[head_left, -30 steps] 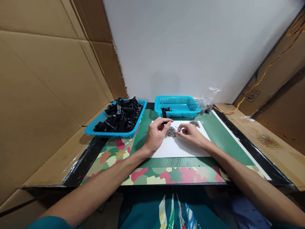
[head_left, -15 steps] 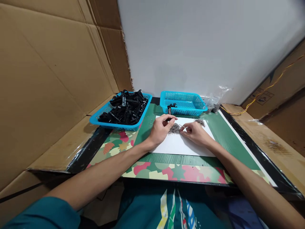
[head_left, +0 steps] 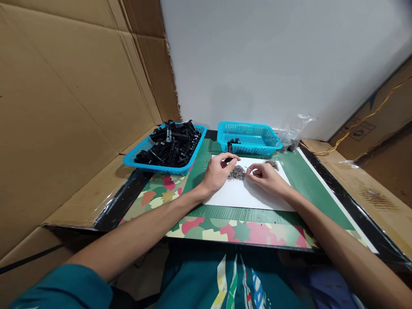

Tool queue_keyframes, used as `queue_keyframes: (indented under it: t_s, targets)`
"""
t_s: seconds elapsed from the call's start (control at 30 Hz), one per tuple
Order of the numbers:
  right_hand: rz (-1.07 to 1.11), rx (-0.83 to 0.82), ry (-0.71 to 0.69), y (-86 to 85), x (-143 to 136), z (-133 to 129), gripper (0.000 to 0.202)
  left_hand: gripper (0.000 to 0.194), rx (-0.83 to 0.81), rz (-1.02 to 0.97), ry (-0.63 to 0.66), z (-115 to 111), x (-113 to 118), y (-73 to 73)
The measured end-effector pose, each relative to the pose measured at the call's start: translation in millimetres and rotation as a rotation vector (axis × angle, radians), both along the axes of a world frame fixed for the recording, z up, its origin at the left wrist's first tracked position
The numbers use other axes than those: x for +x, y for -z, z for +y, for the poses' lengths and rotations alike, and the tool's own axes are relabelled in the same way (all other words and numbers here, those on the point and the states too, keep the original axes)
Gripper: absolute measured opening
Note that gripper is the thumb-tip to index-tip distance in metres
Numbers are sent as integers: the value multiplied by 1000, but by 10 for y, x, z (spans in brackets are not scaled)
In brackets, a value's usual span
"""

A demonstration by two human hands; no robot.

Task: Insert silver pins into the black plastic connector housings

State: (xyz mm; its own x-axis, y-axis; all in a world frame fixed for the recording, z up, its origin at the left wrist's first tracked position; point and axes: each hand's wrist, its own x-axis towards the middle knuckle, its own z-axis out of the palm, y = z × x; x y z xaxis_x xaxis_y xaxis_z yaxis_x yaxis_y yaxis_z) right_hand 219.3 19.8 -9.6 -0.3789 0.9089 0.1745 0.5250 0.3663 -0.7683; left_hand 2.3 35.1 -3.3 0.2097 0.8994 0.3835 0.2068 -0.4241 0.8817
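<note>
My left hand (head_left: 218, 175) is closed around a black plastic part (head_left: 229, 148), whose narrow end sticks up past the fingers. Opposite it, my right hand (head_left: 264, 177) pinches a thin metal tool that looks like tweezers (head_left: 249, 169), its tip pointing left. Between the hands, a pile of tiny metal pieces (head_left: 236, 173) lies on a white sheet (head_left: 246, 199). Behind the right hand, a second, smaller pile of metal pieces (head_left: 272, 165) sits near the sheet's far right corner. My fingers hide much of the black part and the tool.
A blue basket (head_left: 130, 160) heaped with black plastic parts (head_left: 175, 146) stands at the left. Another blue basket (head_left: 277, 148) at the back holds a few black parts. Right of it lies a clear plastic bag (head_left: 298, 133). Cardboard walls (head_left: 80, 107) enclose the left side.
My right hand has shifted slightly right and up, and the tool tip has moved away from the near edge of the pile. The left hand keeps its hold on the black part.
</note>
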Motion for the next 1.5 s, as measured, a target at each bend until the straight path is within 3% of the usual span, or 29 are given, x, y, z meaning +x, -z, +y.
queue_keyframes:
  t_s: [0.23, 0.43, 0.57, 0.8, 0.97, 1.23, 1.5]
  targets:
    - [169, -87, -2, -22, 42, -22, 27, 22, 2, 44, 68, 4, -14, 13]
    - [-94, 105, 50, 26, 4, -15, 19, 21, 17, 64, 99, -22, 0, -1]
    - [-122, 130, 84, 40, -22, -14, 19, 19, 8, 38, 112, 1, -9, 10]
    - [-18, -23, 9, -7, 60, -6, 23, 22, -159, -56, 80, 33, -30, 23]
    - [16, -54, 27, -8, 59, -3, 23, 23, -177, -67, 91, -1, -27, -22]
    - [-47, 114, 51, 88, -4, -18, 20, 19, -165, -51, 86, -9, -21, -40]
    - [-151, 155, 76, 98, -25, -25, 20, 20, -188, -52, 82, -2, -2, -34]
